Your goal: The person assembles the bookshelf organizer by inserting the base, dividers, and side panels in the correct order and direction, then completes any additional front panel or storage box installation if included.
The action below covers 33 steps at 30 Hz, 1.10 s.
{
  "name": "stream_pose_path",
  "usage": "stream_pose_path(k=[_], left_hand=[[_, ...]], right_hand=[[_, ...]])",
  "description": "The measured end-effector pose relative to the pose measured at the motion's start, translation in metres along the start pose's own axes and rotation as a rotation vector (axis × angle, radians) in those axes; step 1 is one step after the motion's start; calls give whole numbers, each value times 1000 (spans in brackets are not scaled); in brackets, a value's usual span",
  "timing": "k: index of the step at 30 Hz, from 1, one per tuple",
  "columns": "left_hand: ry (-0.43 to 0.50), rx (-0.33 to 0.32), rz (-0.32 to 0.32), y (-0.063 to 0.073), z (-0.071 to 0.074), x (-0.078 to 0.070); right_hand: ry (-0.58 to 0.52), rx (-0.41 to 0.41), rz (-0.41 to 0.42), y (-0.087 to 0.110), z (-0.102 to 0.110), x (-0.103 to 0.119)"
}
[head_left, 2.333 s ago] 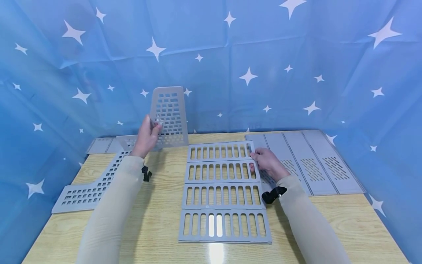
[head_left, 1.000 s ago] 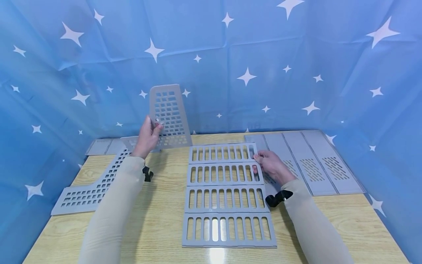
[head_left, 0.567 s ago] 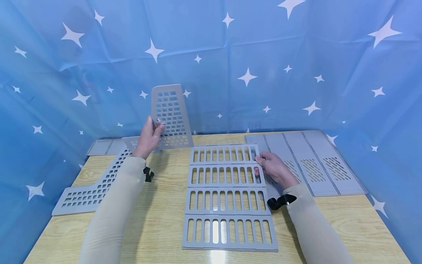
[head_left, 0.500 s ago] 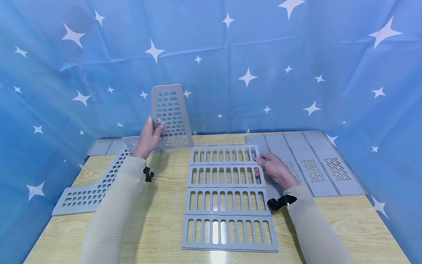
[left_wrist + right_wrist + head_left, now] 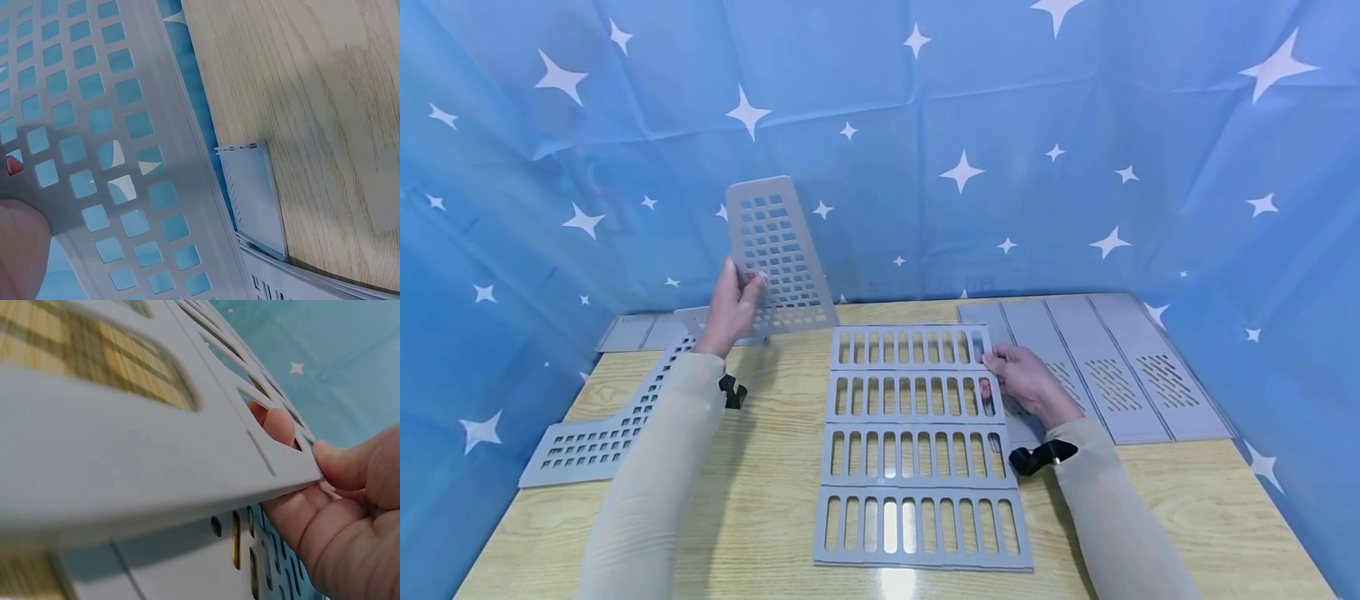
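Near the back left, my left hand (image 5: 730,310) pinches a grey perforated panel (image 5: 806,250) by its left edge. The panel stands raised, its top leaning left against the backdrop. In the left wrist view, the thumb (image 5: 22,250) lies on the near face and a fingertip shows through a square hole. My right hand (image 5: 1030,383) grips the upper right edge of a slotted grey panel (image 5: 917,483) in four joined strips. The right wrist view shows its fingers (image 5: 279,425) through a slot and the thumb on the edge.
Grey ribbed panels (image 5: 1078,325) with slanted slots lie at the back right, partly under the right hand. An angled perforated piece (image 5: 580,428) lies at the left table edge, with a small flat panel (image 5: 625,335) behind it. A blue star-patterned backdrop (image 5: 880,208) encloses the wooden table (image 5: 760,500).
The left hand has moved slightly left with the perforated panel, whose top now tilts further left. Since the earliest frame, the slotted panel has shifted right and nearer with the right hand.
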<state>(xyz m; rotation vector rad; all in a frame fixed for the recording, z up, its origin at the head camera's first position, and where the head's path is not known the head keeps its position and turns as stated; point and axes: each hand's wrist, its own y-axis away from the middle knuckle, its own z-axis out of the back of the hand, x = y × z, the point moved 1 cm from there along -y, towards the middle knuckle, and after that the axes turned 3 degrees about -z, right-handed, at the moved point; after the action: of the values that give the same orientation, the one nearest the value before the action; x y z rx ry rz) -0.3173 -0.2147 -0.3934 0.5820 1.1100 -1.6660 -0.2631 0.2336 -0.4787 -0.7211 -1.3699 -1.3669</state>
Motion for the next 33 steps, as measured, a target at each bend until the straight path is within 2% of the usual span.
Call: stream_pose_path(k=[7,16,25,33], left_hand=[[-10,-13,36,2,3,-1],[-42,-22,-18,-1,3,-2],[-30,-13,-33,-7,-4,-10],[-39,4,-39,-6,-7,-8]], right_hand=[[-15,-4,-12,1,-1,4],[12,-39,-8,3,7,2],[19,-18,-8,5,8,8],[51,-29,-15,4,5,9]])
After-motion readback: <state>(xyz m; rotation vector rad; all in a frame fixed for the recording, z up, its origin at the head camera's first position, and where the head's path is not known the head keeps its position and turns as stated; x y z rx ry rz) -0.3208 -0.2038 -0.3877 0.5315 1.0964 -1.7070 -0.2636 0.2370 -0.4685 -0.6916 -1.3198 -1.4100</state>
